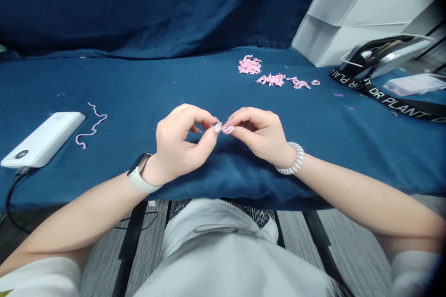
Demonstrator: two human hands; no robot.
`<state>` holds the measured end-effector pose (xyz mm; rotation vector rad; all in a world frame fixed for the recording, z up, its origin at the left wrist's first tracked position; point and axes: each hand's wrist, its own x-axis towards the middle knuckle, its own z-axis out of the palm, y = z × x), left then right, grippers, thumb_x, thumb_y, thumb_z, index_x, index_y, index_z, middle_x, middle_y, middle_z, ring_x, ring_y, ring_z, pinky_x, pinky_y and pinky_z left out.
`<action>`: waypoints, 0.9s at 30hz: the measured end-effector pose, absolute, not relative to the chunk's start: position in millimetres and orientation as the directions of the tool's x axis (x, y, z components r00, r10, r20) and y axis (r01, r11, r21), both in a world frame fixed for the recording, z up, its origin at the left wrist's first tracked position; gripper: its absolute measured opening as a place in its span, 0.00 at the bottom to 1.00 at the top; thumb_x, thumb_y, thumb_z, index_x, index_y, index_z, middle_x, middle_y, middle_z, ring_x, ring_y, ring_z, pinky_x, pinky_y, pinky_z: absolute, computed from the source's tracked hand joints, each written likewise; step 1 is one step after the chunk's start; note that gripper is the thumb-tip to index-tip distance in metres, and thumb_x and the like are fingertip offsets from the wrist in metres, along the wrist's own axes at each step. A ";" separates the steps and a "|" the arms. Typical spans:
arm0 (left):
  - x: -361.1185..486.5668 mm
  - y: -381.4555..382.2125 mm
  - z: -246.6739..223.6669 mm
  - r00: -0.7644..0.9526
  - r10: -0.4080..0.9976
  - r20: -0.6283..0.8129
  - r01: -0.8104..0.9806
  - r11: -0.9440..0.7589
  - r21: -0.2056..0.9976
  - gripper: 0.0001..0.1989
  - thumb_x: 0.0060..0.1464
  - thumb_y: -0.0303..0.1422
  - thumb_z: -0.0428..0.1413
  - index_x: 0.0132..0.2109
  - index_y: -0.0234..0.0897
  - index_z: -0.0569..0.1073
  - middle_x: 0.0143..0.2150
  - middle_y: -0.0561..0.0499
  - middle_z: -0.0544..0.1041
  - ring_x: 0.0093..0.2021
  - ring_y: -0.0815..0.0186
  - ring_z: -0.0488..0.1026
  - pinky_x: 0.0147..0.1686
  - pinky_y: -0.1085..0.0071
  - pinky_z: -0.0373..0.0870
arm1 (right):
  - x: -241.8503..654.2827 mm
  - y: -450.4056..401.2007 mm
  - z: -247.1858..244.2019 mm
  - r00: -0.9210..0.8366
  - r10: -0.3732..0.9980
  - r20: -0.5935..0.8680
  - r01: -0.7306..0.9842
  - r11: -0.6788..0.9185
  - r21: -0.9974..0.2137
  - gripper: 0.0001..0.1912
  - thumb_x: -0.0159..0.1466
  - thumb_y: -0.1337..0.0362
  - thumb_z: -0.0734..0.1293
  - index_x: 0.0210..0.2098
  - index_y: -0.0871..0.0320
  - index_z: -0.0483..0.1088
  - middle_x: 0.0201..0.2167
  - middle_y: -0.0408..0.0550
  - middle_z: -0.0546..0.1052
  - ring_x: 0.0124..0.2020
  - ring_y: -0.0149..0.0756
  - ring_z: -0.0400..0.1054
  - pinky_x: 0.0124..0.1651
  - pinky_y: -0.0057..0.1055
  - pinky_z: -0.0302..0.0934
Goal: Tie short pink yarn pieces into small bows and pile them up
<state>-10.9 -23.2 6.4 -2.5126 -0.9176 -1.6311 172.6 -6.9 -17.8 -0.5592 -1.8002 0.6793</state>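
Pink curled scraps lie at one o'clock as your left hand and right hand pinch closed, anything held too small to tell.

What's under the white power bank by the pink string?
The power bank lies on the blue cloth, with a black cable leaving its near end. The cloth directly beneath it is covered, so nothing there can be seen.
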 end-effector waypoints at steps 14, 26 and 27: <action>-12.7 -24.7 19.5 0.364 0.745 0.559 0.420 -0.667 0.616 0.03 0.50 0.28 0.58 0.32 0.34 0.77 0.29 0.52 0.78 0.27 0.72 0.73 0.25 0.78 0.68 | 172.7 -11.1 -17.4 -0.196 0.721 0.665 0.089 0.689 -0.720 0.02 0.56 0.67 0.72 0.29 0.59 0.75 0.28 0.43 0.79 0.28 0.29 0.73 0.34 0.26 0.68; -10.5 -27.6 21.5 0.389 0.756 0.527 0.417 -0.654 0.631 0.03 0.49 0.27 0.58 0.31 0.33 0.77 0.29 0.52 0.78 0.26 0.73 0.71 0.24 0.79 0.67 | 175.0 -10.4 -18.5 -0.196 0.636 0.746 0.114 0.771 -0.627 0.01 0.56 0.70 0.71 0.29 0.59 0.76 0.29 0.44 0.79 0.31 0.31 0.75 0.36 0.27 0.69; -10.7 -27.4 21.3 0.391 0.753 0.529 0.414 -0.657 0.630 0.03 0.49 0.27 0.58 0.31 0.33 0.77 0.29 0.52 0.78 0.26 0.73 0.71 0.24 0.79 0.67 | 175.0 -10.0 -18.5 -0.201 0.630 0.750 0.105 0.775 -0.623 0.02 0.57 0.71 0.71 0.29 0.59 0.76 0.29 0.44 0.79 0.32 0.31 0.75 0.37 0.27 0.69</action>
